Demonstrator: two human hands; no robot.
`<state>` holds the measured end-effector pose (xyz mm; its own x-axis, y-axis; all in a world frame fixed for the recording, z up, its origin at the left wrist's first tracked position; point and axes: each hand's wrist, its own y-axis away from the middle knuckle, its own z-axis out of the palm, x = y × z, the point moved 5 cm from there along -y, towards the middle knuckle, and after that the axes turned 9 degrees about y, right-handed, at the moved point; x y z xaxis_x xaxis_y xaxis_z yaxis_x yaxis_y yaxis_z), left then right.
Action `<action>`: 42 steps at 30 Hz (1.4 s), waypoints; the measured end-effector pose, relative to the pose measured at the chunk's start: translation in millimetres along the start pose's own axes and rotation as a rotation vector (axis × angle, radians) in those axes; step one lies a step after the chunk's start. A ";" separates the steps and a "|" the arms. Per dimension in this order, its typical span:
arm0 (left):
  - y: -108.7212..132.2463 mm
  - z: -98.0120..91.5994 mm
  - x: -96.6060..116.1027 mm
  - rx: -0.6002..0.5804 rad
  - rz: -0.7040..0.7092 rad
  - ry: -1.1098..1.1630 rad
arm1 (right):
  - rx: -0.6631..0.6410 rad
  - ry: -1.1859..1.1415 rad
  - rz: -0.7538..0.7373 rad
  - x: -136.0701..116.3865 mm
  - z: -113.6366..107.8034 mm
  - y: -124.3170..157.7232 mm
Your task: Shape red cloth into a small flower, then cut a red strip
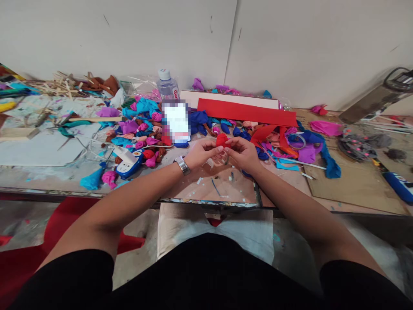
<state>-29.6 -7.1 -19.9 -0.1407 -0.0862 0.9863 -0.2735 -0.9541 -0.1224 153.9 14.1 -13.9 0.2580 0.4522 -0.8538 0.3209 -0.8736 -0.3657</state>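
Observation:
Between my two hands is a small red crepe-paper flower (222, 140), rolled into a bud, held above the worktable (206, 185). The fingers and thumb of my left hand (204, 153) are closed on its left side. My right hand (241, 151) pinches it from the right, and the two thumbs nearly meet at its base. Just beyond the hands lies a long folded strip of red crepe paper (245, 113). Heaps of crumpled paper flowers in pink, blue, purple and brown surround them, with a pink one (156, 116) to the left.
A capped plastic bottle (167, 86) and a propped phone (176, 122) stand behind the hands. A blue-and-white power strip (129, 164) with cables sits left. Green-handled pliers (69, 127) lie further left; cardboard (348, 185) and a dark tilted flask (371, 99) are right.

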 end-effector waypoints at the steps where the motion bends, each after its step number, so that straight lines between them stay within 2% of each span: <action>1: 0.0 0.1 0.5 -0.003 0.017 -0.027 | 0.006 0.001 -0.014 -0.2 -0.1 0.0; 4: -0.5 -1.5 0.4 0.018 0.042 -0.048 | 0.003 0.021 -0.042 -1.4 0.7 0.8; 9: -1.8 -4.2 -2.9 0.063 0.007 0.048 | -0.031 0.065 -0.071 -4.8 1.3 2.6; 13: -3.5 -5.0 -6.5 0.081 -0.012 0.142 | -0.017 0.181 -0.155 -9.6 -1.1 3.8; 25: -4.9 -6.6 -12.3 0.093 -0.046 0.214 | -0.073 0.349 -0.321 -15.6 0.2 6.0; 34: -2.2 -3.7 -5.5 0.062 -0.029 0.130 | -0.052 0.340 -0.266 -13.7 -0.2 3.5; 42: -2.1 -3.5 -3.3 0.035 -0.005 0.048 | 0.002 0.199 -0.141 -14.2 1.9 4.8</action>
<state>-31.9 -3.8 -23.3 -0.1855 -0.0682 0.9803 -0.2412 -0.9639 -0.1126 150.0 3.1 -4.1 0.3854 0.5961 -0.7044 0.3649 -0.7996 -0.4770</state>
